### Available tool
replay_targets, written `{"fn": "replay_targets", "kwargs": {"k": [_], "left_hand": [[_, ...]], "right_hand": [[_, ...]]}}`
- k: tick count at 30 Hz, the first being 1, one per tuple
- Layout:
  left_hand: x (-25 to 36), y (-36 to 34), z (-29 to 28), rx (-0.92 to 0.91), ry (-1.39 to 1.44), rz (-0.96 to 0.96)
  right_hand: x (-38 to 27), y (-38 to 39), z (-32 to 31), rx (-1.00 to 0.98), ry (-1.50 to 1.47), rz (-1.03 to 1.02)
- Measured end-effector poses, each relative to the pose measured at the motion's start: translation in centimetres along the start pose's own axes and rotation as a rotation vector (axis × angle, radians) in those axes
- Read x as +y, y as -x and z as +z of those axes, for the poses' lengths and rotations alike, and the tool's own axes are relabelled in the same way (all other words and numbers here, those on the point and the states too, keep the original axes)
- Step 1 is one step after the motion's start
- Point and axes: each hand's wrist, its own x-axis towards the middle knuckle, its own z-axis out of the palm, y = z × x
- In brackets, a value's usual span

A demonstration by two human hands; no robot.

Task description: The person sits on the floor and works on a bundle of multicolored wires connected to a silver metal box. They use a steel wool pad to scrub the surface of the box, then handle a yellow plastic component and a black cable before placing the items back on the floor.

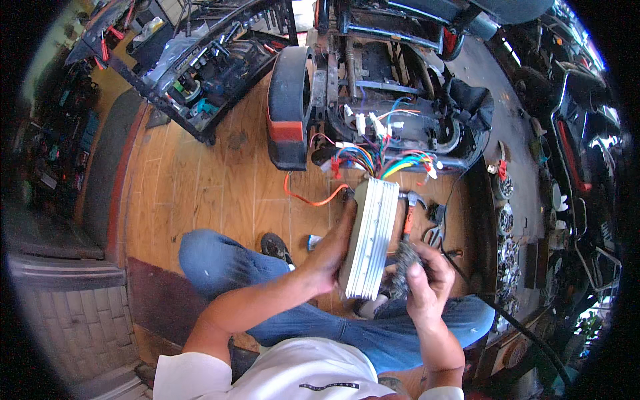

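Observation:
My left hand [322, 263] grips the side of a silver ribbed metal box [373, 237], held tilted above my lap. Bundles of coloured wires [400, 161] with white and red connectors spread from the box's far end, and an orange wire [307, 200] loops out to the left. My right hand [430, 280] is closed on a dark crumpled rag [405, 273], just right of the box. Beyond that hand, a hammer [408, 220] with an orange grip lies on the wooden floor, partly hidden.
A black vehicle frame [387, 80] with a black-and-red fender [287, 147] stands ahead. A cart [200, 107] holding tools is at upper left. Pliers [433, 237] lie at right, beside a dark ledge with several metal wheel parts [507, 233]; dark vehicles [580, 153] line the right.

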Motion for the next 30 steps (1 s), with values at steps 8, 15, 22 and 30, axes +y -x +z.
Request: {"fn": "replay_targets", "kwargs": {"k": [8, 15, 22, 30], "left_hand": [[0.1, -2.8, -4.3, -0.063, -0.008, 0.083], [-1.9, -3.8, -5.2, 0.003, -0.154, 0.119], [-1.5, -4.5, -6.8, -0.034, -0.053, -0.002], [-2.9, -4.7, -7.0, 0.06, -0.15, 0.026]], "right_hand": [[1.3, -0.2, 2.1, -0.176, 0.344, -0.203], [-2.1, -4.7, 2.6, -0.231, 0.7, -0.094], [-2.3, -4.8, 3.9, -0.345, 0.669, -0.302], [3.8, -7.5, 1.2, -0.175, 0.579, -0.355]]}}
